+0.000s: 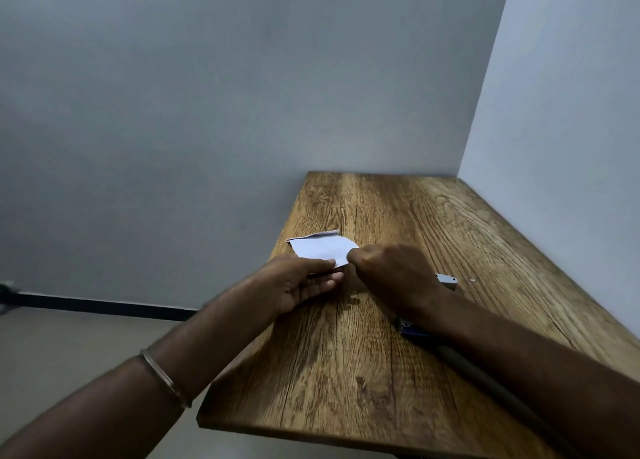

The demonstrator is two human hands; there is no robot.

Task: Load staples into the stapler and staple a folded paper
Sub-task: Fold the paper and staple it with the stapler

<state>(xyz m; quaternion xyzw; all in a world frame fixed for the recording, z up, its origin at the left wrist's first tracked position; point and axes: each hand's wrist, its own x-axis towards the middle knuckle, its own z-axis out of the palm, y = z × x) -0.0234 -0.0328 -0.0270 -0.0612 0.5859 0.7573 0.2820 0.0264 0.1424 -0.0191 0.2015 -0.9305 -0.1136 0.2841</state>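
Folded white paper (320,247) at the left edge of the wooden table (381,354), held between both of your hands. Your left hand (301,285) is pinching the near edge of the paper, thumb lying on top and fingers reaching under it. Your right hand (391,271) is gripping the paper's right corner with fingers curled, its back facing the camera, so the fingertips themselves are hidden. The far end of the paper is lifting slightly, showing a second layer with a reddish edge. A metal bangle (166,379) is sitting on your left forearm. To your right, the stapler (446,280) is lying on the table, mostly covered by your right forearm; only a grey end past the wrist and a blue part (412,330) below the arm are showing. Whether it is open or loaded cannot be told.
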